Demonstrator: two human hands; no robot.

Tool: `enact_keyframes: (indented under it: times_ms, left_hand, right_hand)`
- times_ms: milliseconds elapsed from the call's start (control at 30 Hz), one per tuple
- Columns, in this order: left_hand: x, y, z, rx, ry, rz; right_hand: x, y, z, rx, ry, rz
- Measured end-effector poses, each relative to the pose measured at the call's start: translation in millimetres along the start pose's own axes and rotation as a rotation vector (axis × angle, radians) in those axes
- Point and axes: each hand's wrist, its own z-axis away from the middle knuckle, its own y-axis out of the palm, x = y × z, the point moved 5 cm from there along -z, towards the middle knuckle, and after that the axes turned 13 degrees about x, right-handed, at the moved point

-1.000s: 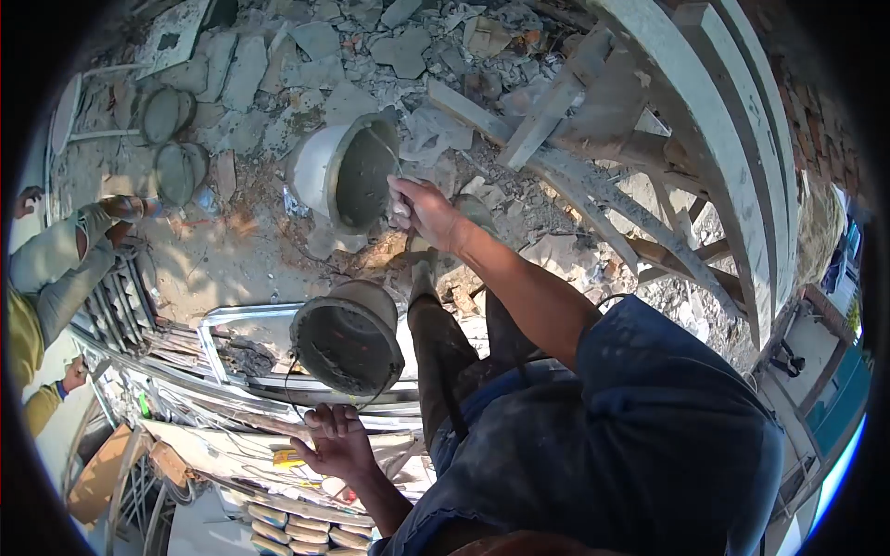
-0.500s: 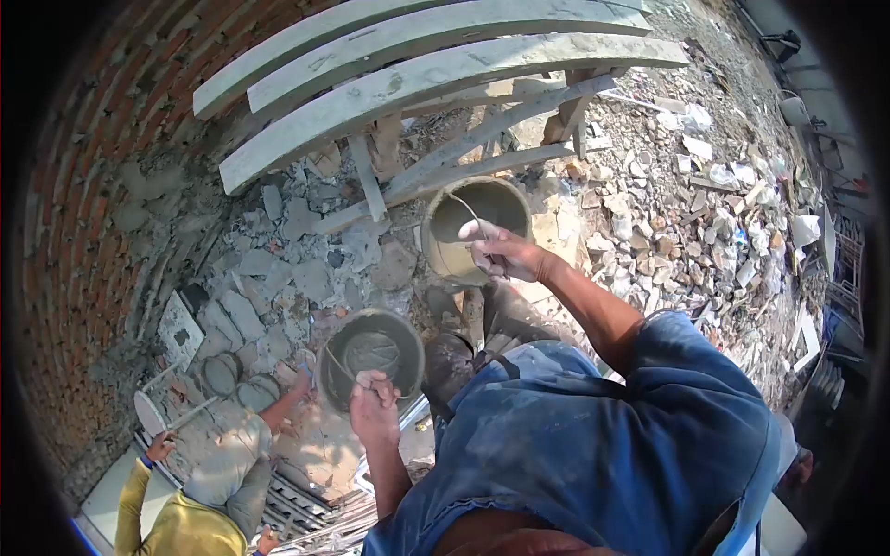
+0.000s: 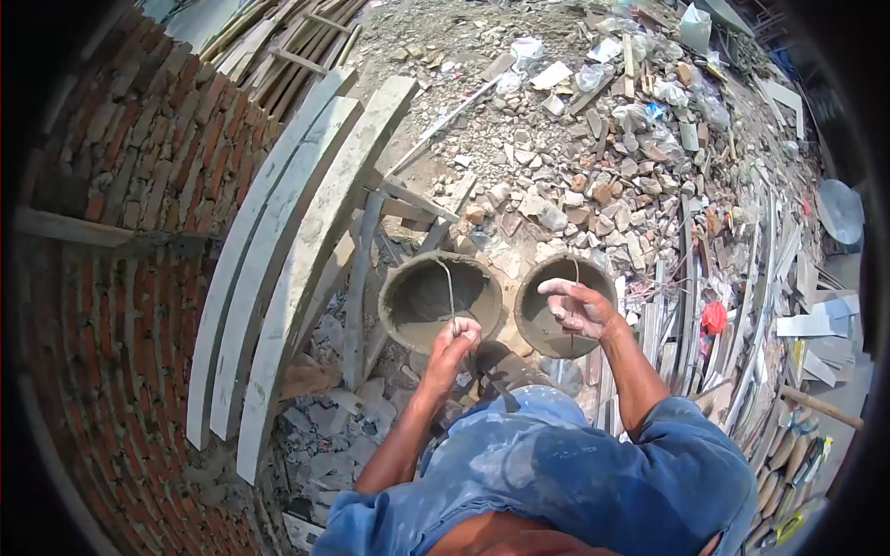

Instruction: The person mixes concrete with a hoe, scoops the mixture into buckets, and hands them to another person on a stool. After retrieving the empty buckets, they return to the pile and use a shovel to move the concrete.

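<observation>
Grey, wet-looking mix (image 3: pixel 422 329) lies inside the left bucket (image 3: pixel 392 320), which is in front of you, just beside the right bucket (image 3: pixel 532 341). Your left hand (image 3: pixel 454 339) is clenched around the left wire handle (image 3: pixel 451 285), at the near side of that bucket's mouth. Your right hand (image 3: pixel 582 309) is over the right bucket, its whitened fingers partly curled; the right wire handle (image 3: pixel 576 269) shows above and below it, but you cannot tell from this view how firmly it is grasped. Your blue shirt (image 3: pixel 593 454) fills the space between and below your forearms. To the left of the buckets, three long pale beams (image 3: pixel 320 208) slant across, with crossed timbers (image 3: pixel 360 287) beside them and a brick wall (image 3: pixel 139 315) beyond. Broken rubble (image 3: pixel 593 185) spreads ahead of you, and a small red item (image 3: pixel 714 317) lies among scrap strips on the right
</observation>
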Motion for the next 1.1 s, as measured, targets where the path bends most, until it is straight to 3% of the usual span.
enact_keyframes:
  times_ms: [67,133,167,233,333,467,500,600,633,667,733,800,867,900,1100]
  left_hand:
    - [-25,28,-57,0.134,-0.029,-0.21]
    - [-25,55,-110,0.326,-0.029,-0.455]
    - [-26,70,-131,0.356,-0.017,-0.47]
    - [-22,104,-164,0.601,-0.1,-0.701]
    - [-60,151,-187,0.716,-0.136,-0.992]
    - [-68,181,-226,0.955,-0.074,-1.123]
    - [-78,185,-233,0.96,0.022,-1.151]
    - [-87,195,-266,1.127,0.064,-1.171]
    - [-89,197,-277,1.188,0.105,-1.19]
    - [-102,199,-285,1.193,0.123,-1.175]
    - [-127,203,-302,1.377,0.063,-1.248]
    - [-117,195,-337,1.358,0.143,-1.236]
    - [-122,176,-366,1.306,0.037,-1.141]
    - [-125,166,-380,1.301,-0.073,-1.109]
    - [-146,106,-477,1.17,-0.108,-1.006]
  right_hand:
    - [7,-7,11,0.072,-0.09,-0.087]
    - [21,2,12,0.027,-0.236,-0.053]
    - [26,-3,11,-0.062,-0.323,-0.014]
    - [45,-3,11,-0.214,-0.514,0.013]
    - [63,-31,24,-0.203,-0.698,-0.091]
    - [108,-26,38,-0.147,-0.973,-0.084]
    - [120,-26,39,-0.254,-1.016,-0.14]
    - [142,-65,44,-0.325,-1.088,-0.113]
    - [152,-71,48,-0.481,-1.095,-0.121]
    - [161,-71,52,-0.494,-1.093,-0.103]
    - [182,-83,63,-0.6,-1.181,-0.171]
    - [203,-83,74,-0.692,-1.222,-0.168]
    - [204,-100,94,-0.733,-1.27,-0.134]
    - [209,-95,94,-0.886,-1.29,-0.222]
    - [233,-157,83,-0.915,-1.175,-0.179]
